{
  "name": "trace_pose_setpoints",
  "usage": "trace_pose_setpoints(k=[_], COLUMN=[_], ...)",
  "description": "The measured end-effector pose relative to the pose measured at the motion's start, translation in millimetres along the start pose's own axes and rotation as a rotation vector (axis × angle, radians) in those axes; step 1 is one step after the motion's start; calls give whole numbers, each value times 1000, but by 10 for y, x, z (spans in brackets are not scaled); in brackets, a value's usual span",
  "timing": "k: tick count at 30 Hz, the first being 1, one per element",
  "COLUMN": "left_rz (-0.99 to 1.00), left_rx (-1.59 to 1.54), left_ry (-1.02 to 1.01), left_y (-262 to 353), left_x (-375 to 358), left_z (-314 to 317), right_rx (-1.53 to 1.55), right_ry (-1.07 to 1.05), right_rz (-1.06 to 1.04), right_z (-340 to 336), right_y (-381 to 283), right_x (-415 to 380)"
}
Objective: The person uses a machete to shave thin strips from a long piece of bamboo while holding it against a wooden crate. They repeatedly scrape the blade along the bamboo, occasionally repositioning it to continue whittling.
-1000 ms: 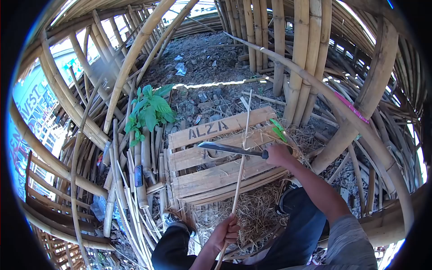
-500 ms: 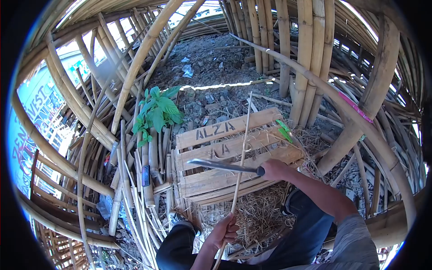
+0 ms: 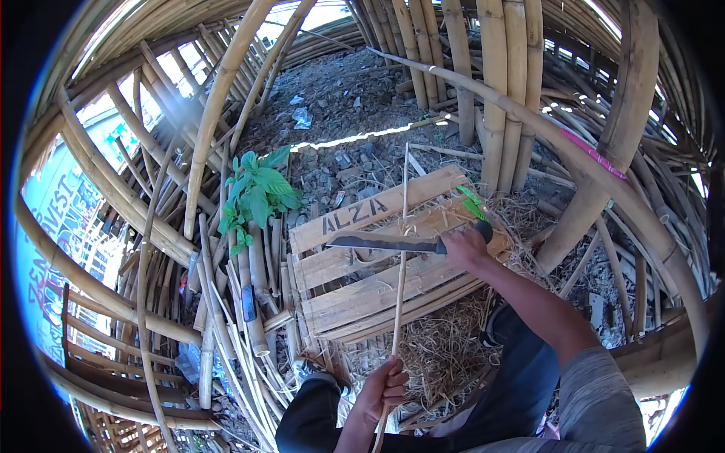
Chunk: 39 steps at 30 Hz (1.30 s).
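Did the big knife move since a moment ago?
Yes. The knife in the right hand has gone back up the strip: half a second ago it crossed the crate's third board, now the second, under "ALZA".

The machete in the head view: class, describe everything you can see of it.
The machete has a long, dark, dull metal blade with a worn paler edge and a black handle. The right hand grips the handle, holding the blade roughly level, tip pointing left, above the wooden pallet. Its blade crosses the thin bamboo strip that the left hand holds upright; pale shavings curl where they meet.
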<state>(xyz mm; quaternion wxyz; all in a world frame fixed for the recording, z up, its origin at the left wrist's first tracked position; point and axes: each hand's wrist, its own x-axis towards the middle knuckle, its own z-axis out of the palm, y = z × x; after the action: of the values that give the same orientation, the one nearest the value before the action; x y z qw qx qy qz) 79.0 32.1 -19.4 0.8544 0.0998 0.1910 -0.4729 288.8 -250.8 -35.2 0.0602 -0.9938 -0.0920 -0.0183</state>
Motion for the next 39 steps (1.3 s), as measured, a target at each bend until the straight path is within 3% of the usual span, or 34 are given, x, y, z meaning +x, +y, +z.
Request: trace_pose_setpoints(k=[2,3,5,8,13,14,17,18,19,21,26,28,32,39], left_rz=[42,49,107,95,64,60,74,77,86,71,8,23,86,206], left_rx=[157,155,427,464,464,464,492,471,443,415,167,61,157,437], left_ry=[120,111,311,343,383,393,513,462,406,404,211,122,92,178], left_y=[6,17,36,7,35,7,-204,-155,-101,-141,-66,-108,-40,0], left_x=[-21,-32,-49,-57,-103,-110,-112,-39,32,68,-31,-15,-12,27], left_z=[66,67,71,47,52,65,178,120,142,185,31,37,-3,-149], right_rx=[27,35,32,256,115,41,98,170,179,78,33,-47,-53,231], right_ry=[37,-44,-123,-198,-361,-373,-355,-358,-359,-136,-112,28,37,-218], right_rz=[1,-32,-81,-94,-433,-435,-46,122,134,48,54,19,-8,-68], right_z=[-83,-144,-251,-160,-140,-117,-292,-323,-248,-216,-104,-65,-113,45], right_y=[-39,-78,-144,-247,-491,-496,-178,-47,9,108,9,65,47,-160], right_x=[-54,-85,-153,-302,-442,-413,-90,-52,-83,-28,-62,-28,-27,-265])
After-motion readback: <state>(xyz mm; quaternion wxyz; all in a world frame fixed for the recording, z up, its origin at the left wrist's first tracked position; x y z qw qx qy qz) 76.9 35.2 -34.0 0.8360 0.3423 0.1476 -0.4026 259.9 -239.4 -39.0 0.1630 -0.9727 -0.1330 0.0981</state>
